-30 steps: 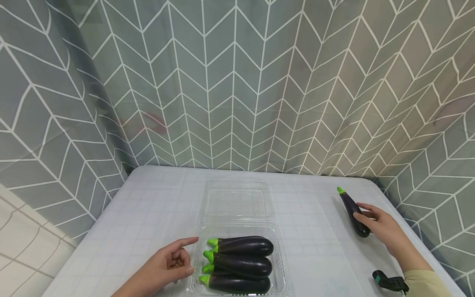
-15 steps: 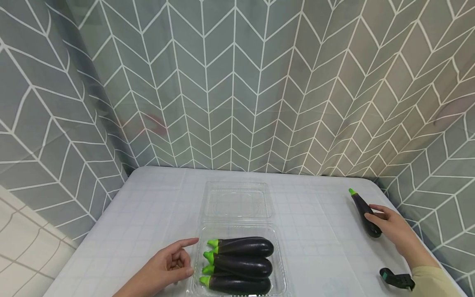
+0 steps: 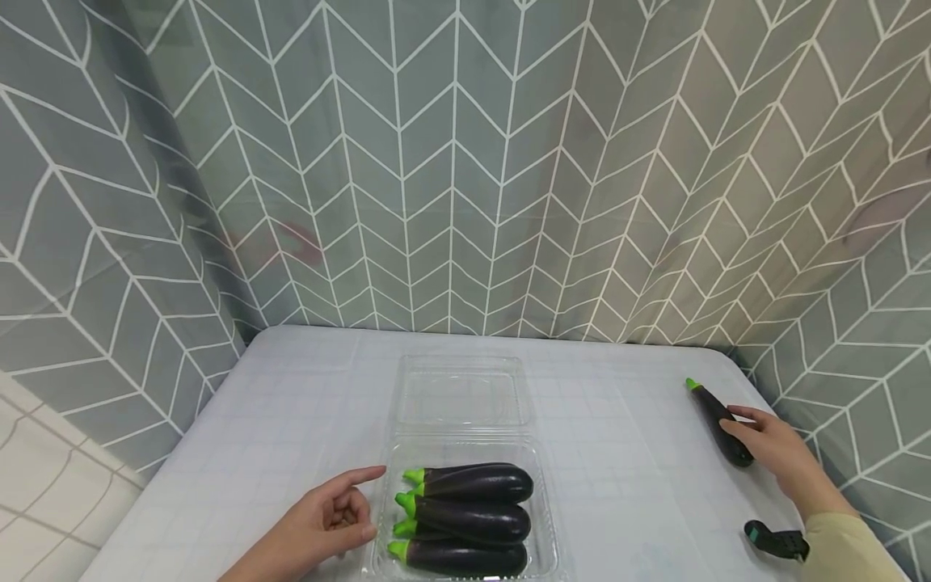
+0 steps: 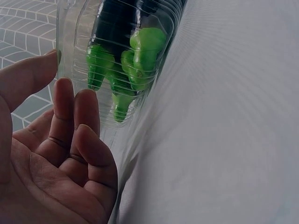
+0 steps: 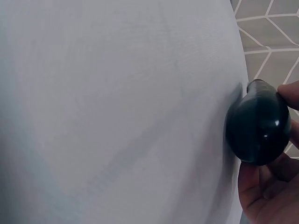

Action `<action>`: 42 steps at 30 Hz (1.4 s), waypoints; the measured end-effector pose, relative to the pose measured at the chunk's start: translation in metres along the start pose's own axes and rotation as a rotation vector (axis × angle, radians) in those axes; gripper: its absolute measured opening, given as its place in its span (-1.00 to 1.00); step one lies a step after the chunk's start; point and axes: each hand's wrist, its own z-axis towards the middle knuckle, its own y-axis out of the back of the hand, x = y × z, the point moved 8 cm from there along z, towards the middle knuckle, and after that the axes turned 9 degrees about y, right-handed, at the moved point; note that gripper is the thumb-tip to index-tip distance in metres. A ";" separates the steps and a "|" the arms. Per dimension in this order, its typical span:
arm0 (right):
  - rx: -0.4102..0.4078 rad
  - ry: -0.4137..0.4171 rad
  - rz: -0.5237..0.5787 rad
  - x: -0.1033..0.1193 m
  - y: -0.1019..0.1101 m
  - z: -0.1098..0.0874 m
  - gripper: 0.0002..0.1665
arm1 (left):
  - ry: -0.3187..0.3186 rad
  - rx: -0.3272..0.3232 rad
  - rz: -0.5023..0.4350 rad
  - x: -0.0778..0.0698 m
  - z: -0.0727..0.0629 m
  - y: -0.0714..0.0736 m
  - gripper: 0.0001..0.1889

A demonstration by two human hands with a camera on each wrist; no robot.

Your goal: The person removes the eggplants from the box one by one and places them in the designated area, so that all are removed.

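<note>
My right hand (image 3: 774, 449) grips an eggplant (image 3: 709, 411) by its fat end at the right side of the table; its green stem points away from me. In the right wrist view the dark rounded end of this eggplant (image 5: 257, 126) sits between thumb and fingers, close over the white surface. Before me lies a clear plastic clamshell box (image 3: 547, 493) with several eggplants (image 3: 473, 517) in it, stems to the left. My left hand (image 3: 327, 513) stays at the box's left side, index finger extended, other fingers loosely curled, fingertips right at the rim.
The box's clear lid (image 3: 461, 400) lies folded back behind it. A white cloth covers the table (image 3: 618, 501). Patterned grey curtains (image 3: 451, 162) enclose the back and sides. A black wrist device (image 3: 777, 540) sits by the right sleeve (image 3: 847, 546).
The right hand has carried the eggplant rightward and slightly toward me, mostly in the first half second. The left hand and the box have stayed in place.
</note>
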 end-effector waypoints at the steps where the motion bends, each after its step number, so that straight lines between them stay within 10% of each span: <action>1: 0.010 -0.006 0.004 0.000 -0.001 0.000 -0.03 | 0.001 0.003 -0.007 0.000 0.000 0.000 -0.33; 21: 0.065 -0.048 0.001 0.000 -0.004 0.001 0.14 | -0.010 0.004 -0.003 -0.001 0.000 0.000 -0.33; 42: -0.045 0.036 -0.116 0.006 0.009 -0.002 0.04 | -0.016 0.009 -0.001 -0.001 0.000 0.000 -0.34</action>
